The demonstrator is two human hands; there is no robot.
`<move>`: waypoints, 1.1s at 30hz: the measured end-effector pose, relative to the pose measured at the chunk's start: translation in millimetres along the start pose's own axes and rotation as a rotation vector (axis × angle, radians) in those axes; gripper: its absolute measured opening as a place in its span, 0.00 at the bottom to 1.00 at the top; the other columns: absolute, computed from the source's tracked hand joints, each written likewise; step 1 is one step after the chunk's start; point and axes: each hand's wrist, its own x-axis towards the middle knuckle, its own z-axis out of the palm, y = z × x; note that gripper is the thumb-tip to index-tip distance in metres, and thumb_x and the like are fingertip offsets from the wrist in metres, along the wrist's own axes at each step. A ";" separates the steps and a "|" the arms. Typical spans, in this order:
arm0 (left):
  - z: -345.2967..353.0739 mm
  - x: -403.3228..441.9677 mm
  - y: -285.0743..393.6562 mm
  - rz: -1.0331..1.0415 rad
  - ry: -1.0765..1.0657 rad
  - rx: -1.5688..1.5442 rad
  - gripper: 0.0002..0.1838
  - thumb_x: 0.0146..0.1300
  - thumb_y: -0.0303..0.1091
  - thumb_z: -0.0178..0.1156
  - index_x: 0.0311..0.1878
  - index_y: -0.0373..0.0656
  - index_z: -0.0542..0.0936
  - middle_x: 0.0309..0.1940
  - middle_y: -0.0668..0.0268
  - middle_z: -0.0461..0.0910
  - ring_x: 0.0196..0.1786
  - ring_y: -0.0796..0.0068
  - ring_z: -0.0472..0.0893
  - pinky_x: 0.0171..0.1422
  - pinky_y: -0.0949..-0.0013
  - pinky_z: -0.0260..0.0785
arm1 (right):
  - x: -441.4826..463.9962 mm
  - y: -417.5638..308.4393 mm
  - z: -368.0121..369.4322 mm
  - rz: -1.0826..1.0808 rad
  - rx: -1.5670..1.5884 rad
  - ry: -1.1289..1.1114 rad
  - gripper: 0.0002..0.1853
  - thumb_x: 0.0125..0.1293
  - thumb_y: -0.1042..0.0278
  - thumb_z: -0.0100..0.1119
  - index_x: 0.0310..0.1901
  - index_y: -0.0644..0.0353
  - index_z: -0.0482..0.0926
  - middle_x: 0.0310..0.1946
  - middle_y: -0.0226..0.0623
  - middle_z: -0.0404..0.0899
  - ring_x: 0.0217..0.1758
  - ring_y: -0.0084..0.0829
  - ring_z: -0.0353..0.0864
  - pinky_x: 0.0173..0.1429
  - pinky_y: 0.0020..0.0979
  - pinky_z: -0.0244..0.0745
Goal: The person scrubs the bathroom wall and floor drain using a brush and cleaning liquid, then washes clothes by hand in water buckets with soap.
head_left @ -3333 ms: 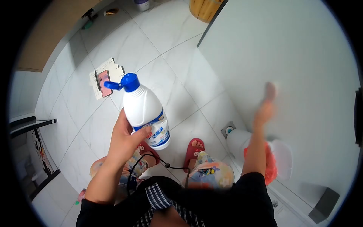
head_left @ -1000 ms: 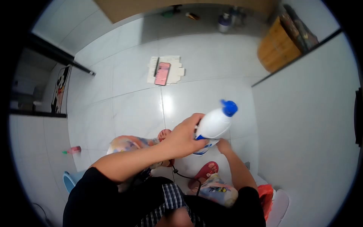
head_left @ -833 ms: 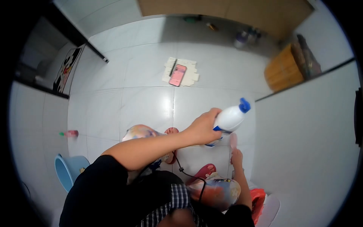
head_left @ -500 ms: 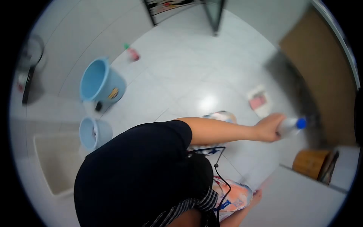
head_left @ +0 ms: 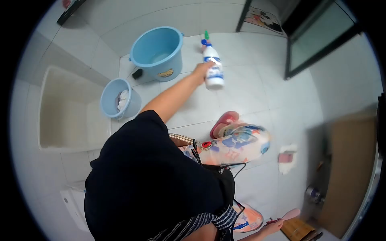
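Left hand [head_left: 202, 72]: wrapped around the middle of a white plastic bottle [head_left: 216, 72], upper middle of the frame.
White plastic bottle: held over the tiled floor [head_left: 253, 88], blue cap [head_left: 207, 43] toward the top edge, blue bands on the label; too small to tell whether capped tight.
Right hand [head_left: 273, 227]: closed around the handle of a pink paddle-shaped implement [head_left: 291, 214], lower right, well apart from the bottle.
Pink bottle with green top [head_left: 206, 34]: partly hidden behind the white one, near the wall.
Large blue bucket [head_left: 168, 63]: standing upper left of centre, just beside a dark brush-like object [head_left: 137, 74].
Small blue bucket [head_left: 133, 105]: nearer the left edge, with white cloth [head_left: 123, 100] inside.
White basin [head_left: 72, 116]: far left, beside the small bucket.
Pink phone [head_left: 286, 158]: lying on a pale sheet [head_left: 286, 168], right of centre, blurred.
Cartoon mat [head_left: 263, 19]: at the top, left of a dark-framed glass door [head_left: 321, 36].
Brown cabinet [head_left: 349, 172]: along the right side.
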 end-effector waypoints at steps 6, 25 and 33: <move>-57.6 -27.7 88.6 -0.046 0.136 -0.111 0.20 0.58 0.33 0.60 0.51 0.37 0.70 0.43 0.55 0.78 0.44 0.58 0.80 0.51 0.50 0.74 | 37.0 -24.1 46.5 0.073 -0.055 -0.132 0.19 0.66 0.51 0.47 0.35 0.61 0.72 0.14 0.27 0.62 0.12 0.20 0.59 0.14 0.23 0.54; -85.0 -27.9 159.5 0.192 0.654 2.659 0.16 0.51 0.32 0.62 0.45 0.45 0.79 0.42 0.63 0.79 0.45 0.66 0.80 0.45 0.60 0.70 | 72.2 -141.9 152.4 -0.285 -0.108 -0.498 0.19 0.69 0.52 0.48 0.30 0.61 0.70 0.11 0.26 0.60 0.10 0.17 0.58 0.14 0.21 0.53; -76.9 -24.2 129.5 0.192 0.461 2.670 0.11 0.54 0.32 0.59 0.41 0.48 0.83 0.40 0.67 0.81 0.47 0.66 0.80 0.48 0.57 0.68 | 86.0 -178.1 209.5 -0.435 0.029 -0.721 0.17 0.69 0.55 0.48 0.30 0.60 0.71 0.11 0.25 0.60 0.11 0.15 0.58 0.14 0.20 0.53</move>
